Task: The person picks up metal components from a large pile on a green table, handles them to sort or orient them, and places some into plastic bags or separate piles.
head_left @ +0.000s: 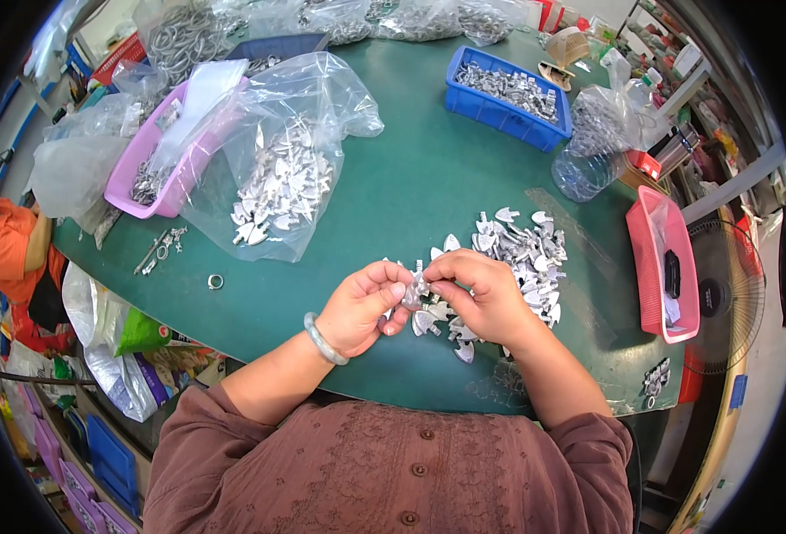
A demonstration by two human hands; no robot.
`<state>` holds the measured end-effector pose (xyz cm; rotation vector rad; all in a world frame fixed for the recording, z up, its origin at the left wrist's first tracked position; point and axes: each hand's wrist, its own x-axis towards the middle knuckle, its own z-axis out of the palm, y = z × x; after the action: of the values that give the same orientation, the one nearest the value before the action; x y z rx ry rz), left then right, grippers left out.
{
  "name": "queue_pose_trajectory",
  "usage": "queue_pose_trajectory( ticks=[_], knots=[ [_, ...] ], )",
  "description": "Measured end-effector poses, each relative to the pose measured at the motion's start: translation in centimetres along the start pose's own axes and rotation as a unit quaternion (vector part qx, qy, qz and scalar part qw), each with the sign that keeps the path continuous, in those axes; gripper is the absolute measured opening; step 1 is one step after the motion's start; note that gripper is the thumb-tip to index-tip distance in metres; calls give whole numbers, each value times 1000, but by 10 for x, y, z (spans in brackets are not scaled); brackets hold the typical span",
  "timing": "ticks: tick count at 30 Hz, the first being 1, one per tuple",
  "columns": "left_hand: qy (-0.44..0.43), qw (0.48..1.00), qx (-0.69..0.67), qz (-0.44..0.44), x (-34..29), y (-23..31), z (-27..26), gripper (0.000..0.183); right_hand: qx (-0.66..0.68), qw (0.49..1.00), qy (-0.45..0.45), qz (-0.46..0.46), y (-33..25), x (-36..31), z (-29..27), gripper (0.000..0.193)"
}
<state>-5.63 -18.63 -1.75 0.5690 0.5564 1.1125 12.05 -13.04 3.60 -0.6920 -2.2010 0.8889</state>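
Both my hands meet over the near part of the green table (393,160). My left hand (364,305), with a pale bangle (324,340) at its wrist, pinches a small silver metal piece (417,289). The fingertips of my right hand (479,292) close on the same piece from the other side. Fingers cover much of it, so its exact kind is hard to make out. Beneath and right of my hands spreads a loose pile of silver spade-shaped metal pieces (535,258). More such pieces (284,178) lie in an open clear plastic bag (348,98) farther left.
A blue bin (464,104) of small metal parts stands at the back right. At the right edge are a pink basket (653,294) and a fan (722,298). A purple basket (126,191) sits left, near a metal ring (215,282). Another person (10,240) is at far left.
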Motion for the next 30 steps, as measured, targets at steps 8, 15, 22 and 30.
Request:
queue_pose_trajectory(
  ticks=[8, 15, 22, 30],
  knots=[
    [-10, 999, -13, 32, 1, -4, 0, 9, -16, 999, 30, 16, 14, -1, -4, 12],
    [-32, 998, -57, 25, 1, -2, -1, 7, -226, 974, 2, 25, 42, 3, -12, 13],
    [9, 992, -121, -25, 1, 6, -3, 7, -323, 942, -80, 45, 39, 7, -9, 16],
    [45, 997, -55, -6, 2, 5, -2, 12, -372, 918, -134, 28, 34, 6, -11, 14]
  ],
)
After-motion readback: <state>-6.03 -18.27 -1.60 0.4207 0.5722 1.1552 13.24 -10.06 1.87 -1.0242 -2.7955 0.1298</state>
